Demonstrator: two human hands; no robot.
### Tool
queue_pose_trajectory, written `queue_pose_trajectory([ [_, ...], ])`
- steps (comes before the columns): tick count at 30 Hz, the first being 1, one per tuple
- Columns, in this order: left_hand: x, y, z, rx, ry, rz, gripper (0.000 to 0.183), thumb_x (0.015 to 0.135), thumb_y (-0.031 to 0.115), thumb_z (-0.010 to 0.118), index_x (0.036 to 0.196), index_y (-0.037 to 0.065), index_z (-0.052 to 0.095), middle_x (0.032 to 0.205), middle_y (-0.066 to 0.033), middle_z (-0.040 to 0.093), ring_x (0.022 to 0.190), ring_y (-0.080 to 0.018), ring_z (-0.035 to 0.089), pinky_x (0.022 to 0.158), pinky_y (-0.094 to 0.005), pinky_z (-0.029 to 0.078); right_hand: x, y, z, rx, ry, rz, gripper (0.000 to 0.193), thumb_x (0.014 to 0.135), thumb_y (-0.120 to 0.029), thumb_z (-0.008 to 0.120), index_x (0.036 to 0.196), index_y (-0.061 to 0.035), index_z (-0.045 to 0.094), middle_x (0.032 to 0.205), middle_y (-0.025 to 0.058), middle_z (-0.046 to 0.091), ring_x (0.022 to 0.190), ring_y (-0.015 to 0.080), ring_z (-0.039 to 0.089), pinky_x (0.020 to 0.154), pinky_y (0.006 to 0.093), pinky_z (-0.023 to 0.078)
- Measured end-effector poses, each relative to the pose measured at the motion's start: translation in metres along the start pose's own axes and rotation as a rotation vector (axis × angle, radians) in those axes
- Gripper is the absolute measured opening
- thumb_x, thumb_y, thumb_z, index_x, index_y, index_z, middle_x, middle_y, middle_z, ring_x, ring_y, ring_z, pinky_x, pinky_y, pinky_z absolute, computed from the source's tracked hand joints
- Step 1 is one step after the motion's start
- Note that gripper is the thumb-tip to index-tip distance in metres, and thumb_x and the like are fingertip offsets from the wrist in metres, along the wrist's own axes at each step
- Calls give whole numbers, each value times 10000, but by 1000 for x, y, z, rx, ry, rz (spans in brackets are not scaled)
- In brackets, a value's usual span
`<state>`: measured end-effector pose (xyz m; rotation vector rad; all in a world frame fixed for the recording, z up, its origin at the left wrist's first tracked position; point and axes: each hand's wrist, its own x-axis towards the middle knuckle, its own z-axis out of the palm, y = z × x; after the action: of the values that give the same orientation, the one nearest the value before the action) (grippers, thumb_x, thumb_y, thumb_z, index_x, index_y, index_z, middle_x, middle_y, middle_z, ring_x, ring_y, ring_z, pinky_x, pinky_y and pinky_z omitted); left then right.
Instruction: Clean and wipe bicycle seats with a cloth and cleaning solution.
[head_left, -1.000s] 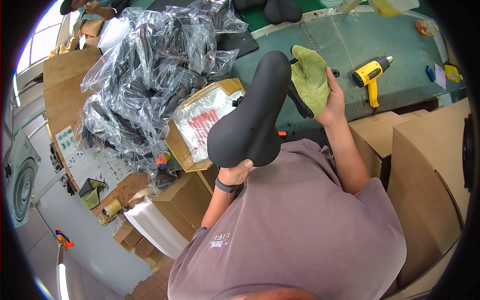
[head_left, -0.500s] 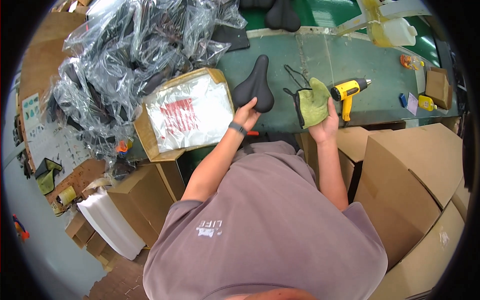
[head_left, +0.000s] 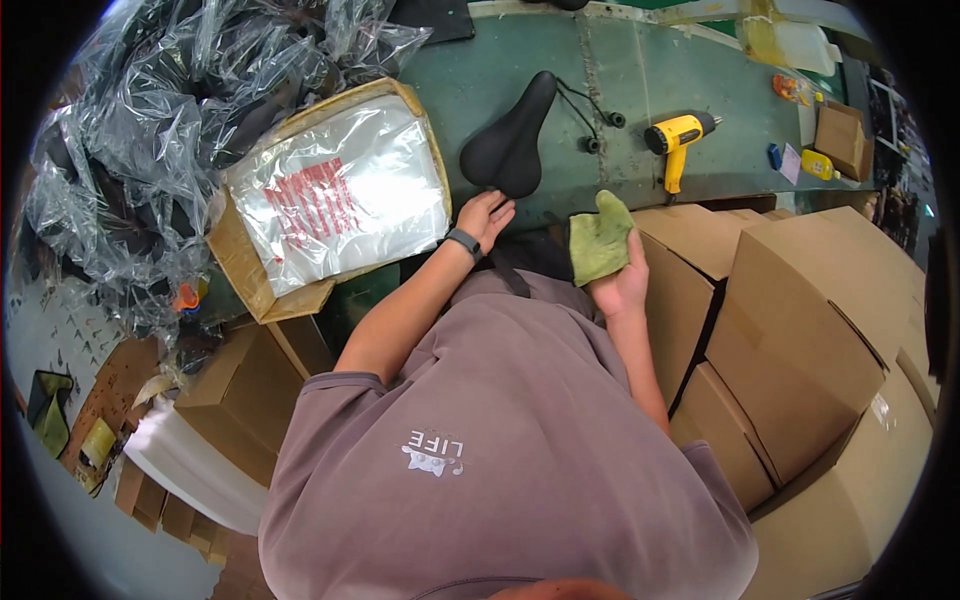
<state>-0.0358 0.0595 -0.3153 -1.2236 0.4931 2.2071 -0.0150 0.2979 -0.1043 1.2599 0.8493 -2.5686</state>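
A black bicycle saddle (head_left: 508, 145) lies on the green worktable (head_left: 640, 90), its narrow nose pointing away from me. My left hand (head_left: 485, 220), with a dark band on the wrist, is just below the saddle's wide rear end. Its fingers are stretched out and slightly apart, gripping nothing. In my right hand (head_left: 622, 285) is a thick green cloth (head_left: 600, 240) with a dark edge, held near the table's front edge. A thin black cord (head_left: 580, 95) with small round ends lies beside the saddle nose. Further right rests a yellow and black heat gun (head_left: 677, 145).
An open carton (head_left: 240, 250) with a silvery plastic-wrapped pack stands left of the saddle. Behind it is a heap of clear plastic bags (head_left: 200, 120) over dark items. Cardboard boxes (head_left: 790, 330) crowd my right side. A yellow bottle (head_left: 820, 165) lies at the table's far right.
My left hand has let go of the saddle, which now lies with its nose tilted right. My right hand has drawn the cloth nearer to me, uncovering the cord's ends. The view has shifted.
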Motion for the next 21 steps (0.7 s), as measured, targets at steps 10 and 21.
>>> queue_pose_trajectory([
  [10,-84,48,3,722,-183,2,487,1127,292,704,1522,65,535,1460,-125,711,1272,-224,706,1056,-398,599,-29,15,32,-307,-82,-190,507,1200,-324,546,1591,-1,539,1592,149,624,1465,297,608,1249,485,476],
  [21,-122,112,141,733,-302,533,362,1139,225,684,1432,23,617,1335,-95,770,1169,-166,723,970,-309,575,4,-82,138,114,-361,-118,541,1165,-371,570,1585,-30,567,1597,169,638,1486,371,589,1290,552,426],
])
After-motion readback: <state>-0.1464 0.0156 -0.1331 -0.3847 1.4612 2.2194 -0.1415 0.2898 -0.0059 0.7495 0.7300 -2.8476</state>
